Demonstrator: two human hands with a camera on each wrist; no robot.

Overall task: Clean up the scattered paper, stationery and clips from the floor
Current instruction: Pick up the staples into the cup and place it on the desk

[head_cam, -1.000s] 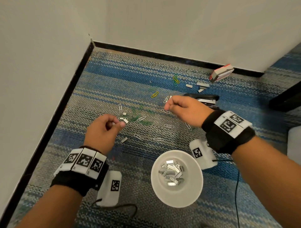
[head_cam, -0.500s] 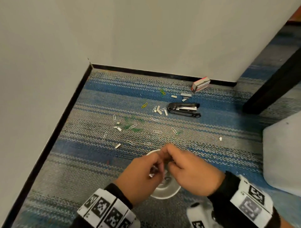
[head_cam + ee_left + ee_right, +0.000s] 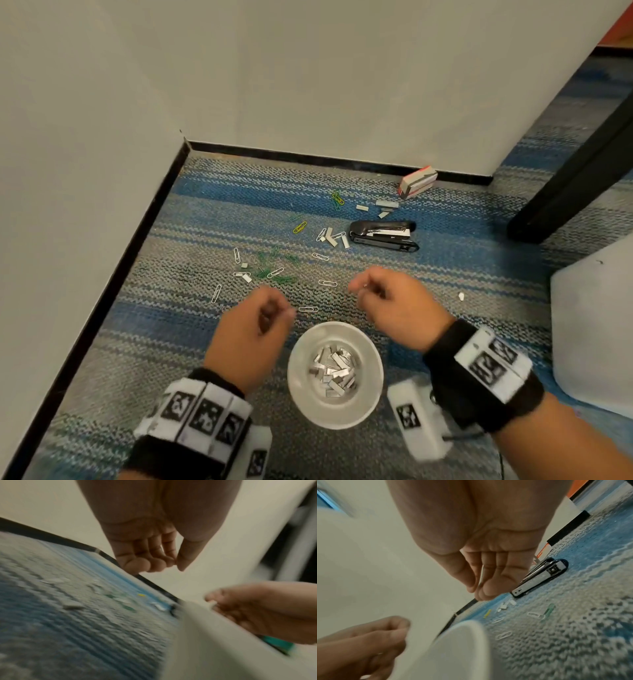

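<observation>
A white bowl on the striped carpet holds several silver staple strips. My left hand hovers just beyond its left rim, fingers curled against the thumb, and nothing shows in it. My right hand hovers beyond the right rim with thumb and fingertips pressed together. Whether it pinches something small is unclear in the right wrist view. Silver paper clips lie between the hands, green clips and a yellow clip farther off. Loose staple strips lie beside a black stapler.
A red and white staple box lies against the far skirting. Walls close the corner at left and back. A dark post and a pale block stand at right. A white scrap lies near the right hand.
Both hands came back from the clips to meet over the bowl. They have now parted and moved forward past its rim.
</observation>
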